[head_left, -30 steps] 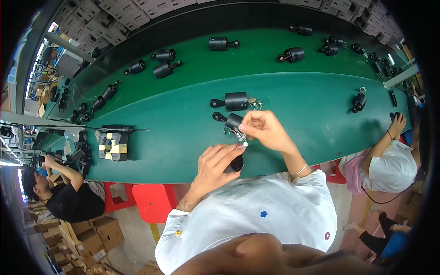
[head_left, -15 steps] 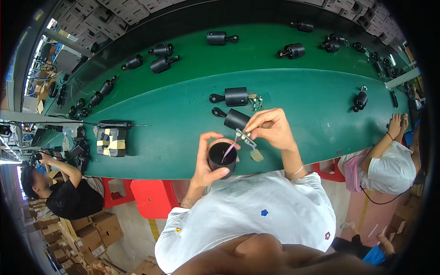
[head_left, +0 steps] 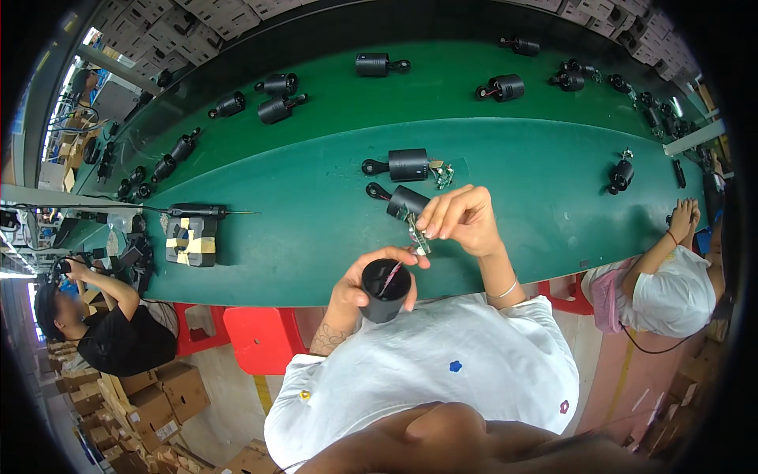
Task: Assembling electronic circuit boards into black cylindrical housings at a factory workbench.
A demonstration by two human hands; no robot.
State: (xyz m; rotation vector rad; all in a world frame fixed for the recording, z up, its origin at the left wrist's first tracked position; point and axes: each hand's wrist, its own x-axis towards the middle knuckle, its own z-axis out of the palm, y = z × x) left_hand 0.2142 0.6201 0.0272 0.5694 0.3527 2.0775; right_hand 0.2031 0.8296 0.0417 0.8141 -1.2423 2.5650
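Preferably leaving the wires [head_left: 390, 278] slack, the left hand [head_left: 352, 284] is gripping the cylindrical housing [head_left: 382, 309], the right hand [head_left: 467, 221] pinching the circuit board [head_left: 418, 238].

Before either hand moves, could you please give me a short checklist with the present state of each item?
1. Black cylindrical housing held by the left hand: ok, its open end faces up.
2. Circuit board held by the right hand: ok, pinched in the fingers.
3. Twisted wires visible in the housing's opening: ok.
4. Wires plugged into the circuit board: cannot tell, too small.
5. Circuit board inside the housing: not ok, it is outside.
6. Electric screwdriver clear of both hands: ok, lying to the left.
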